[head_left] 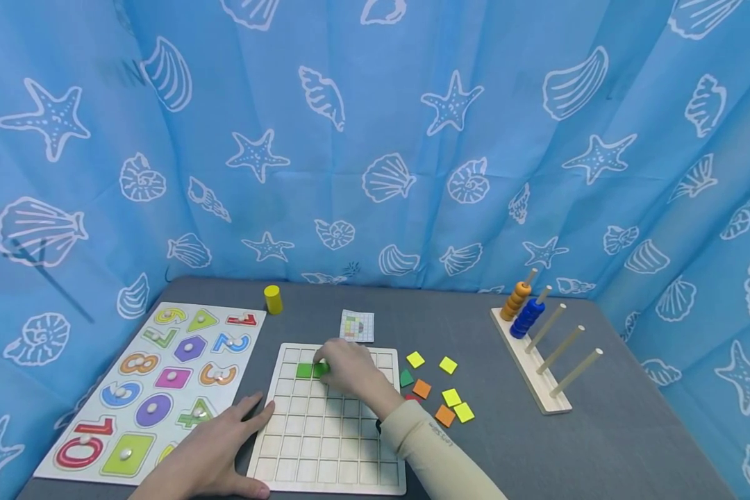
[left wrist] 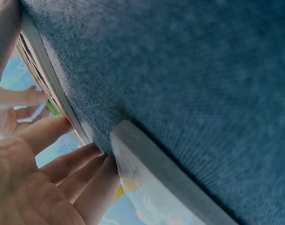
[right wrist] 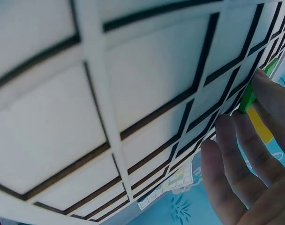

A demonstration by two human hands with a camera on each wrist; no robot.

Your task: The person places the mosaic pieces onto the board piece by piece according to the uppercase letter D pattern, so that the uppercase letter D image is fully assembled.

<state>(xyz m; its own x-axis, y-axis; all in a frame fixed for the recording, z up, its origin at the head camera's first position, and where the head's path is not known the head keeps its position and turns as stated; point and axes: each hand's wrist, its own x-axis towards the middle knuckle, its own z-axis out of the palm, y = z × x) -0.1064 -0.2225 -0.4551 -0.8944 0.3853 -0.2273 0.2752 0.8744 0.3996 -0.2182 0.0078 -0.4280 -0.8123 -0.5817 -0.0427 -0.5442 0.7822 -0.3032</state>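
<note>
A wooden grid board lies on the table. One green square tile sits in a cell near its upper left. Beside that tile, my right hand pinches a second green tile at the board, between thumb and fingertips. Along the board's left edge rests my left hand, fingers stretched out, the thumb by the lower left corner. Seen from the left wrist, the fingers of the left hand touch the board's side.
Left of the board lies a number-and-shape puzzle. A yellow cylinder and a small pattern card are behind. Several loose tiles, including an orange tile, lie to the right. Farther right stands a peg stand with orange and blue rings.
</note>
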